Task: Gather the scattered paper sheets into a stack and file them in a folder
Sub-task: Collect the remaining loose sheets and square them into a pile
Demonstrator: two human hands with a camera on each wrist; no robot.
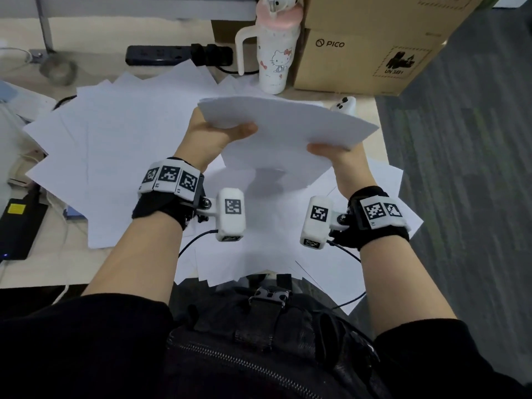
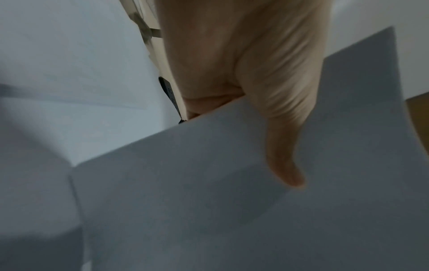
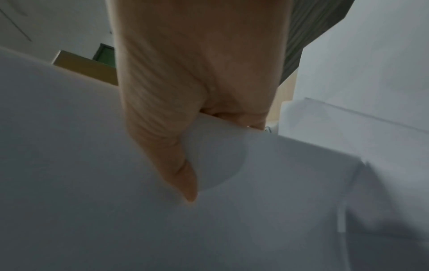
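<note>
1. Closest in: dark clothing with a buckled strap [image 1: 269, 296] at the waist, two bare forearms reaching out over the desk [image 1: 34, 272].
2. Wrist bands with black-and-white markers on both arms, a small white camera block hanging off each.
3. Left hand [image 1: 208, 136] up off the desk, pinching the stack of sheets [image 1: 288, 131] at its left side: thumb [image 2: 282, 155] laid flat on top, remaining fingers tucked underneath and out of sight.
4. Right hand [image 1: 341, 158] pinching the same stack at its near right edge: thumb [image 3: 167, 146] pressed down on the top sheet, other fingers hidden below, their spread impossible to tell.
5. Stack held in the air between both hands, tilted, bowed slightly, edges roughly squared, casting a shadow onto the paper below.
6. Underneath and all round: loose white sheets [image 1: 115, 156] fanned across the desk, overlapping, some overhanging the near edge.
7. Off to the left: a black device with a yellow label [image 1: 17, 223], cables trailing.
8. Further back: a white controller [image 1: 344, 106] just beyond the stack's right corner.
9. Behind that: a cartoon-cat tumbler [image 1: 273, 50] with handle and pink lid, standing upright beside a cardboard box [image 1: 365, 59].
10. Farthest: a black power strip [image 1: 178, 54] lying along the back of the desk.
</note>
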